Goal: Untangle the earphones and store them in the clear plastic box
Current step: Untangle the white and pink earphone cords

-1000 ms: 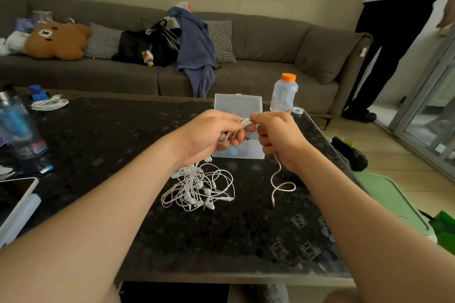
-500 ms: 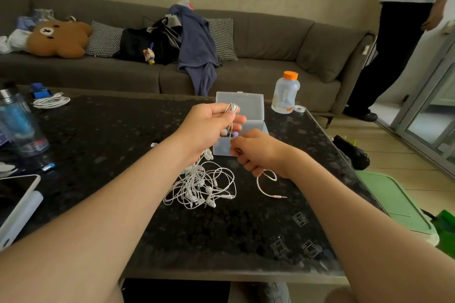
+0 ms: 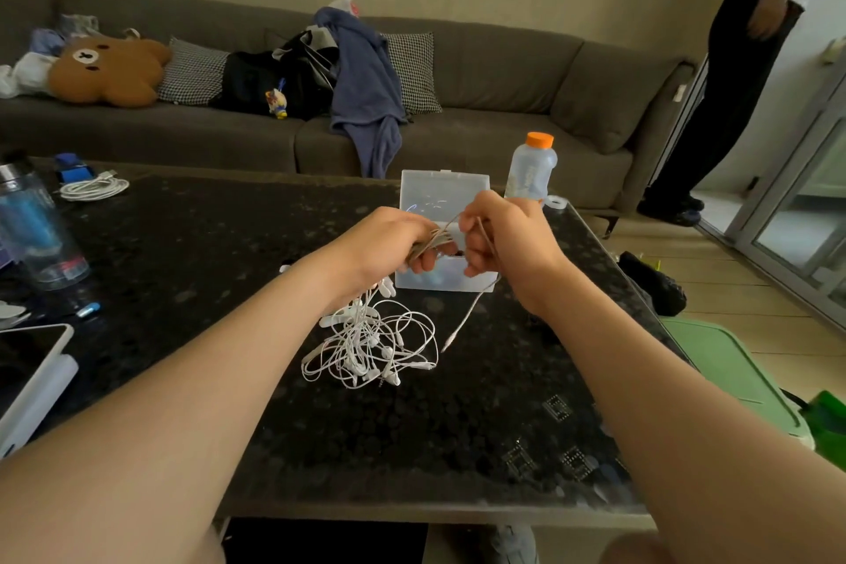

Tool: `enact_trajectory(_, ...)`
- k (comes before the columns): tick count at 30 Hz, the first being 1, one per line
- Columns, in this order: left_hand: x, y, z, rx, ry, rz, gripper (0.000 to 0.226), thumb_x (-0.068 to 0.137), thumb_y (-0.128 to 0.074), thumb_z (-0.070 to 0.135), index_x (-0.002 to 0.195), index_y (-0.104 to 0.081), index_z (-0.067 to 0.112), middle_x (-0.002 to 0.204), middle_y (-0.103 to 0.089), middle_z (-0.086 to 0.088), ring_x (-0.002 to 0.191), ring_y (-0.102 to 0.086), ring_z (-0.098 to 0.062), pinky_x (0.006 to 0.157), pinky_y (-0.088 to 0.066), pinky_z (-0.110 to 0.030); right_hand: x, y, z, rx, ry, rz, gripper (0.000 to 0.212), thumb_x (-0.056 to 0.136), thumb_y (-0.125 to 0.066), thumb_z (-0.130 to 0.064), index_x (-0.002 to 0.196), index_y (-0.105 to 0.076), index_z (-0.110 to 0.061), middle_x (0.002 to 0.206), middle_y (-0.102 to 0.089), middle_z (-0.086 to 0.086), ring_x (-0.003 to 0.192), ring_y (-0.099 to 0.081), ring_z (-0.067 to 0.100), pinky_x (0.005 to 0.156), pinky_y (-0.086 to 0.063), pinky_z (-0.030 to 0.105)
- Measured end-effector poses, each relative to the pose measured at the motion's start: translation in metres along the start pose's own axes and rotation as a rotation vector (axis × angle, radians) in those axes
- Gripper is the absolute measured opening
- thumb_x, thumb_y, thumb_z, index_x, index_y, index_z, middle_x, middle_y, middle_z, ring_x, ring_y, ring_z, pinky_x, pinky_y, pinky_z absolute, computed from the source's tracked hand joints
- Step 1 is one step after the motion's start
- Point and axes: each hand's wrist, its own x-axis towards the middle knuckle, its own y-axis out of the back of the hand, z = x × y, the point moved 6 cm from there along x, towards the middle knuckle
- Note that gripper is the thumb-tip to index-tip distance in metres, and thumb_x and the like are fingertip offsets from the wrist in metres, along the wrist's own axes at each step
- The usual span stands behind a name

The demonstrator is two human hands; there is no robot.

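Note:
A tangle of white earphones (image 3: 371, 341) lies on the dark table (image 3: 183, 252) just below my hands. My left hand (image 3: 393, 243) grips a coiled bundle of one earphone cord. My right hand (image 3: 508, 238) pinches the same cord, whose loose end (image 3: 462, 321) hangs down to the table with its plug. Behind both hands stands the clear plastic box (image 3: 444, 197) with its lid raised; its inside is mostly hidden by my fingers.
A bottle with an orange cap (image 3: 531, 167) stands right of the box. A blue water bottle (image 3: 36, 229), a coiled white cable (image 3: 94, 188) and a tablet (image 3: 27, 362) sit at the left. A sofa lies beyond; a person (image 3: 741, 73) stands at the far right.
My right hand has risen from below the left hand to beside it, pulling the cord's loose end up and straighter. The left hand keeps its bundle.

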Motion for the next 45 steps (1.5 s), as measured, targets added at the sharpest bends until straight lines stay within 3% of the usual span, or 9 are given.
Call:
enact_trajectory(4,0.002,-0.004,0.0,-0.285,0.045,-0.081,0.042,0.104,-0.054,0.024,0.118,-0.07,-0.011,0.084,-0.061,-0.009,0.079,-0.051,-0.019,0.069,-0.033,-0.03,0.004,0.012,0.008,-0.102,0.006,0.078,0.026,0.099,-0.061,-0.016,0.077,-0.072,-0.005,0.057,-0.046,0.004,0.051,-0.043,0.015,0.052,-0.05,0.029)
enact_trajectory(9,0.002,-0.004,0.006,-0.437,0.019,-0.074,0.031,0.109,-0.05,0.016,0.124,-0.074,0.002,0.088,-0.063,0.001,0.075,-0.05,-0.008,0.069,-0.033,-0.026,0.005,0.001,0.025,-0.274,-0.101,-0.102,0.037,0.11,-0.053,-0.03,0.097,-0.075,-0.003,0.065,-0.046,0.004,0.056,-0.044,0.015,0.053,-0.047,0.028)
enact_trajectory(20,0.0,0.01,-0.001,0.011,-0.154,0.178,0.025,0.112,-0.05,0.013,0.123,-0.072,0.014,0.106,-0.078,0.0,0.083,-0.071,0.0,0.071,-0.051,-0.012,-0.011,-0.044,0.027,-0.463,-0.141,-0.392,0.026,0.103,-0.055,-0.014,0.104,-0.078,-0.003,0.061,-0.053,0.005,0.05,-0.052,0.016,0.06,-0.061,0.032)
enact_trajectory(24,0.001,0.01,-0.009,0.304,-0.139,0.108,0.025,0.108,-0.052,0.015,0.1,-0.076,0.012,0.089,-0.076,-0.012,0.075,-0.067,-0.018,0.07,-0.055,-0.038,-0.01,-0.041,0.019,-0.389,-0.095,-0.309,0.033,0.104,-0.054,-0.017,0.096,-0.077,0.005,0.057,-0.057,0.008,0.048,-0.058,0.022,0.057,-0.061,0.031)
enact_trajectory(27,0.0,0.006,-0.013,0.435,-0.092,0.048,0.031,0.108,-0.047,0.012,0.097,-0.076,0.015,0.092,-0.075,-0.011,0.08,-0.066,-0.022,0.072,-0.053,-0.04,-0.008,-0.033,0.011,-0.339,-0.026,-0.219,0.032,0.1,-0.053,-0.011,0.089,-0.076,0.008,0.054,-0.055,0.012,0.048,-0.059,0.026,0.063,-0.062,0.04)
enact_trajectory(32,-0.002,-0.003,-0.009,0.256,-0.051,-0.049,0.03,0.114,-0.044,0.019,0.119,-0.073,0.017,0.09,-0.074,0.008,0.087,-0.066,-0.007,0.074,-0.046,-0.019,0.001,-0.009,0.001,-0.217,0.047,0.004,0.028,0.098,-0.051,-0.01,0.084,-0.07,0.004,0.053,-0.055,0.006,0.051,-0.057,0.022,0.066,-0.058,0.042)
enact_trajectory(36,-0.001,-0.004,-0.003,0.211,-0.1,-0.067,0.034,0.115,-0.04,0.02,0.122,-0.073,0.025,0.086,-0.074,0.011,0.083,-0.066,-0.001,0.08,-0.048,-0.023,0.004,0.002,0.006,-0.301,0.023,0.104,0.028,0.104,-0.051,-0.013,0.085,-0.07,-0.011,0.074,-0.058,0.004,0.063,-0.053,0.018,0.056,-0.052,0.029)
enact_trajectory(40,-0.004,-0.01,0.002,0.113,-0.092,-0.118,0.035,0.115,-0.039,0.013,0.11,-0.074,0.018,0.091,-0.071,0.002,0.075,-0.061,0.001,0.066,-0.045,-0.012,0.008,0.007,0.014,-0.382,-0.007,0.132,0.026,0.108,-0.053,-0.022,0.087,-0.068,-0.022,0.09,-0.066,0.008,0.07,-0.054,0.018,0.061,-0.049,0.031)
enact_trajectory(45,0.0,-0.007,0.005,-0.163,-0.045,-0.077,0.035,0.115,-0.042,0.019,0.12,-0.077,0.017,0.095,-0.072,0.003,0.076,-0.058,-0.002,0.075,-0.04,-0.025,0.01,0.008,0.022,-0.397,-0.093,0.087,0.026,0.112,-0.047,-0.02,0.104,-0.07,-0.011,0.082,-0.057,0.006,0.069,-0.05,0.019,0.057,-0.045,0.028)
